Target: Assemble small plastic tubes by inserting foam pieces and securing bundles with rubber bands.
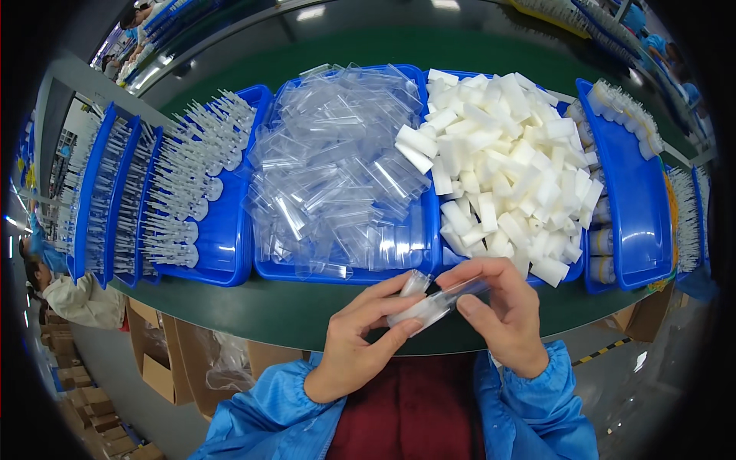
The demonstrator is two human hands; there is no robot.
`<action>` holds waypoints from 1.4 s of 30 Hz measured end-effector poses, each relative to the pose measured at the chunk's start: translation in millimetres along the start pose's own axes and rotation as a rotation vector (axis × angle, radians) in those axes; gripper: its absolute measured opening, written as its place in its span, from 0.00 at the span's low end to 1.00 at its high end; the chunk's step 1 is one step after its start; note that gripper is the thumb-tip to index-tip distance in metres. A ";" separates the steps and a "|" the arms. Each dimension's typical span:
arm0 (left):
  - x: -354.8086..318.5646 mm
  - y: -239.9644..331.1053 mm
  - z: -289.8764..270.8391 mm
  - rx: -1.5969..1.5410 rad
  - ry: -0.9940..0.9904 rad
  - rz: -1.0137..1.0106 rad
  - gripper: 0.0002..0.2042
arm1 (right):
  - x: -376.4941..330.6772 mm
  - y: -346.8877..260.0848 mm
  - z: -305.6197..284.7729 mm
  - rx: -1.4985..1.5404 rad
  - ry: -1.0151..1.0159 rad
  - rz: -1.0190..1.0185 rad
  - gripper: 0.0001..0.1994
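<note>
Close to the table's front edge, my left hand (368, 330) grips a clear plastic sleeve (423, 311) with something whitish showing in it; whether that is a foam block cannot be told. Another clear end juts up by the left fingertips. My right hand (502, 310) is curled, thumb and fingers pinching a clear plastic piece (469, 290) that meets the sleeve. Just beyond the hands lie a blue tray of loose clear sleeves (337, 169) and, to its right, a blue tray heaped with white foam blocks (514, 161).
At left, a blue tray (218, 257) carries upright white thin-stemmed parts (195, 153), beside stacked trays (115, 199). A tilted blue tray (632, 199) stands at right near capped clear containers (625, 111). Cardboard boxes (165, 353) sit below the green table (291, 314) at left.
</note>
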State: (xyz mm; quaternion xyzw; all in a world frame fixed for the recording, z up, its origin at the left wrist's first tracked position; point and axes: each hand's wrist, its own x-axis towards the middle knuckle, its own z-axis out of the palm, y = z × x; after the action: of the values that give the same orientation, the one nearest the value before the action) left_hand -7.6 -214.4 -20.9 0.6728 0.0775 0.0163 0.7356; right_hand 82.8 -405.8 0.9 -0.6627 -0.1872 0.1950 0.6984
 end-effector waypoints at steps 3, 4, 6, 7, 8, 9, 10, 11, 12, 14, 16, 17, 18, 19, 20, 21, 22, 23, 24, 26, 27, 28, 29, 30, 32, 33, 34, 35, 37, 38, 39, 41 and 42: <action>-1.1 -2.2 2.6 0.020 0.012 0.020 0.14 | -0.9 2.3 2.0 0.021 -0.006 -0.006 0.14; -1.6 -2.4 1.7 0.031 0.013 0.036 0.14 | -1.3 3.0 2.9 0.021 -0.004 -0.010 0.14; -2.5 -2.4 -1.1 0.055 0.019 0.068 0.13 | -4.8 5.6 6.7 -0.049 0.042 -0.068 0.15; -1.5 -2.3 -2.0 0.076 0.016 0.094 0.13 | -6.4 6.6 8.1 -0.084 0.064 -0.097 0.15; 0.4 -2.0 -3.0 0.097 0.014 0.120 0.13 | -7.2 6.9 8.7 -0.141 0.051 -0.154 0.15; 1.4 -2.3 -3.5 0.115 0.013 0.147 0.13 | -7.9 6.5 9.2 -0.201 0.037 -0.210 0.16; 0.7 -3.6 -2.6 0.114 0.031 0.148 0.13 | -8.4 6.0 9.6 -0.262 0.022 -0.267 0.16; -0.4 -5.5 -0.4 0.113 0.049 0.149 0.12 | -9.0 5.6 10.2 -0.302 0.002 -0.301 0.16; -0.6 -6.5 1.5 0.113 0.067 0.151 0.12 | -9.2 5.1 10.6 -0.343 -0.018 -0.336 0.16; 0.1 -5.2 3.0 0.183 0.082 0.171 0.12 | -8.9 3.2 13.8 -0.376 -0.003 -0.363 0.15; 0.8 -0.2 4.7 0.257 0.079 0.203 0.12 | -7.3 2.4 9.6 -0.422 0.009 -0.328 0.17; 1.2 5.7 5.8 0.297 0.071 0.226 0.12 | -6.1 1.8 7.7 -0.446 0.015 -0.311 0.18; 1.2 8.7 5.5 0.339 0.063 0.248 0.12 | -5.7 -0.8 7.5 -0.349 0.002 -0.197 0.18; -0.2 8.0 4.7 0.346 0.045 0.240 0.12 | -5.7 -5.6 7.3 -0.251 -0.011 -0.084 0.17; -2.5 6.7 3.9 0.354 0.026 0.231 0.12 | -5.0 -9.3 7.1 -0.153 -0.024 0.028 0.17; -4.2 6.2 3.1 0.362 0.012 0.225 0.13 | -1.8 -11.6 4.4 -0.110 -0.078 0.076 0.16; -4.2 6.4 2.3 0.371 0.015 0.220 0.13 | 2.6 -13.6 -0.8 -0.068 -0.132 0.123 0.16; -3.8 6.7 1.5 0.380 0.019 0.215 0.13 | 6.1 -15.8 -4.9 -0.025 -0.187 0.170 0.15; -3.1 6.4 1.6 0.388 0.020 0.210 0.13 | 7.6 -18.8 -7.8 -0.035 -0.217 0.197 0.15; -4.1 3.4 3.2 0.294 0.052 0.144 0.13 | 7.3 -17.7 -4.3 -0.021 -0.183 0.199 0.15; -4.0 2.3 4.1 0.247 0.065 0.110 0.14 | 6.2 -16.2 -2.0 -0.013 -0.163 0.202 0.16; -3.4 2.8 3.3 0.273 0.057 0.119 0.14 | 3.2 -14.3 2.8 -0.092 -0.117 0.122 0.16; -2.6 4.3 1.7 0.300 0.049 0.128 0.14 | -1.2 -12.0 9.2 -0.172 -0.071 0.042 0.16; -1.9 6.0 0.1 0.329 0.039 0.140 0.15 | -3.2 -10.0 13.0 -0.249 -0.022 -0.041 0.16; -3.6 12.7 4.3 0.370 0.041 0.169 0.15 | -2.9 -7.6 9.7 -0.311 -0.015 -0.104 0.17; -1.8 16.2 4.1 0.398 0.029 0.196 0.16 | -0.9 -7.6 8.6 -0.340 0.004 -0.145 0.17; -3.3 16.4 2.7 0.445 -0.002 0.206 0.17 | 1.0 -8.9 8.4 -0.275 -0.042 -0.102 0.19; -4.7 12.6 2.0 0.408 0.018 0.212 0.18 | 2.9 -11.2 8.5 -0.211 -0.086 -0.061 0.20; -8.4 0.5 2.0 0.326 0.064 0.210 0.18 | 3.7 -12.1 13.2 -0.217 -0.106 -0.092 0.23; -8.3 -1.5 0.3 0.320 0.073 0.214 0.19 | 5.8 -10.7 19.0 -0.288 -0.076 -0.168 0.24; -7.0 1.0 0.1 0.319 0.058 0.204 0.19 | 7.9 -9.0 21.8 -0.361 -0.060 -0.243 0.25; -5.0 9.0 0.0 0.316 0.035 0.185 0.21 | 10.6 -15.2 18.7 -0.588 -0.014 -0.340 0.31; -3.2 12.0 -0.2 0.312 -0.012 0.201 0.23 | 6.9 -25.7 19.2 -0.684 0.028 -0.355 0.33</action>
State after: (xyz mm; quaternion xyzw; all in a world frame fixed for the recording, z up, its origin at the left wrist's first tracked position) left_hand -9.9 -213.5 -8.7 0.7833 0.0072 0.0737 0.6172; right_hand 79.3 -387.0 27.6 -0.8174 -0.3437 -0.0121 0.4622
